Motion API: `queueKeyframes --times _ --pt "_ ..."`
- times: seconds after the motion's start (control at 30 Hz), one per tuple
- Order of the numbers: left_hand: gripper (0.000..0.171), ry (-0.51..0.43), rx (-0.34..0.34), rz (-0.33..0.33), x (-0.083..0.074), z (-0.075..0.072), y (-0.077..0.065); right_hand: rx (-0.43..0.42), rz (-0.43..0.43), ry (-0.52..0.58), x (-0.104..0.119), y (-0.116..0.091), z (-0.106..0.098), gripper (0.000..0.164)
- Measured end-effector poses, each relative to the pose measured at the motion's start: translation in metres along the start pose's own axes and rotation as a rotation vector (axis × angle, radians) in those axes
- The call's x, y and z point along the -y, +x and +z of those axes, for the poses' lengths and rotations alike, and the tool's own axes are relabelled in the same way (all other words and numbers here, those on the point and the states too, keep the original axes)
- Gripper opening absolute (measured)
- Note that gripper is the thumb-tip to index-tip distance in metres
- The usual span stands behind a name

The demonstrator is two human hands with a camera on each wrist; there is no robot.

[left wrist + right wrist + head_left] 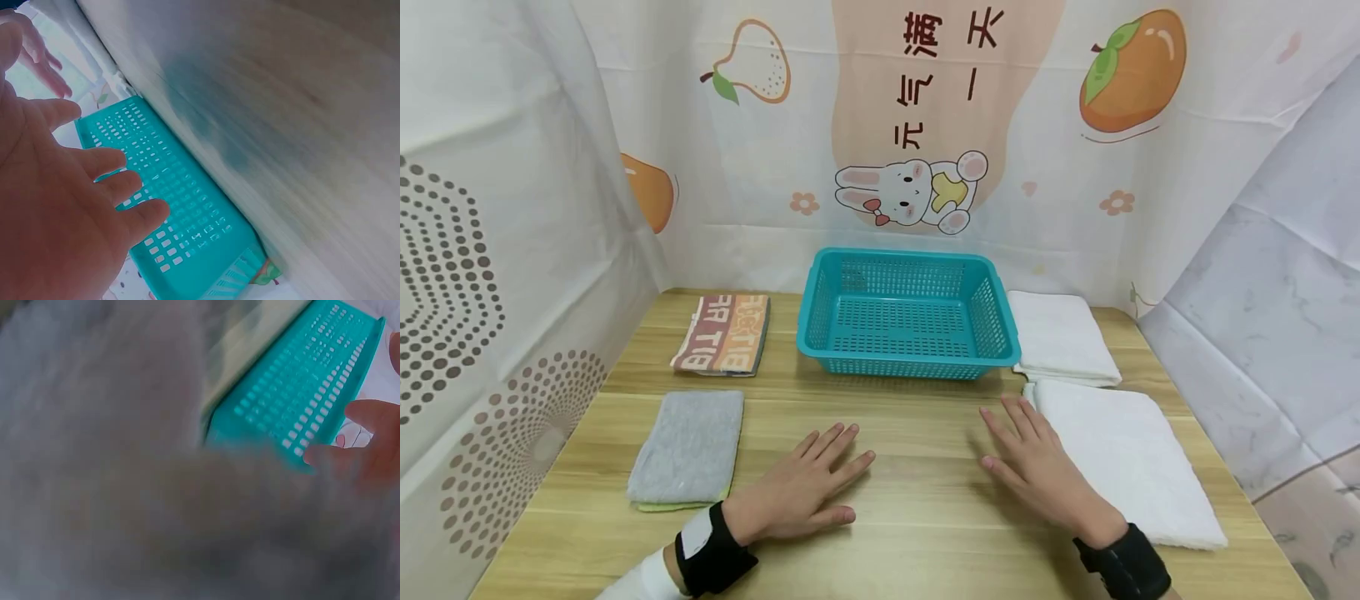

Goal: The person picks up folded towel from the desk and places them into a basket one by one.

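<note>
In the head view my left hand (797,490) is spread with straight fingers over the table, just right of a folded grey cloth (688,446) and holding nothing. My right hand (1037,462), fingers extended and holding nothing, is beside the left edge of a folded white towel (1123,458). Beyond both hands stands a teal plastic basket (902,325) with perforated walls and nothing inside. The left wrist view shows the basket (181,187) past my left fingers (147,219). In the right wrist view, a blurred pale mass covers much of the picture, with the basket (294,387) behind it.
A folded patterned cloth (724,333) with letters lies at the back left. Another folded white towel (1062,337) lies right of the basket. Printed curtains (737,183) hang along the wooden table's (917,533) back and sides.
</note>
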State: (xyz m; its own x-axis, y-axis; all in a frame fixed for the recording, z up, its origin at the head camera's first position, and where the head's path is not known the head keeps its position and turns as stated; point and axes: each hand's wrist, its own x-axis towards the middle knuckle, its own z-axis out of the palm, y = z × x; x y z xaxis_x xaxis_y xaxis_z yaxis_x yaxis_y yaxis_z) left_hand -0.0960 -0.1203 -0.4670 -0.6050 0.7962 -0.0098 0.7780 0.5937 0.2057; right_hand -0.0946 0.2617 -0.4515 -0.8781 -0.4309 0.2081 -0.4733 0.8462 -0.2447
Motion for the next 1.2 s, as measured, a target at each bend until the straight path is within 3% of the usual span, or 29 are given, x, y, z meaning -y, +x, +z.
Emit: queueKeyframes --times 0.43,0.87,1.2 --pt "0.069 0.002 -0.031 0.02 -0.001 0.003 -0.001 0.009 0.085 0.014 -0.013 -0.009 -0.008 0.064" --pt "0.069 -0.013 -0.015 0.009 -0.001 0.003 -0.002 -0.016 0.117 0.001 -0.024 -0.011 -0.009 0.065" --pt "0.071 -0.007 -0.012 0.018 0.0 0.004 -0.001 0.017 0.172 0.039 -0.035 -0.016 -0.011 0.066"
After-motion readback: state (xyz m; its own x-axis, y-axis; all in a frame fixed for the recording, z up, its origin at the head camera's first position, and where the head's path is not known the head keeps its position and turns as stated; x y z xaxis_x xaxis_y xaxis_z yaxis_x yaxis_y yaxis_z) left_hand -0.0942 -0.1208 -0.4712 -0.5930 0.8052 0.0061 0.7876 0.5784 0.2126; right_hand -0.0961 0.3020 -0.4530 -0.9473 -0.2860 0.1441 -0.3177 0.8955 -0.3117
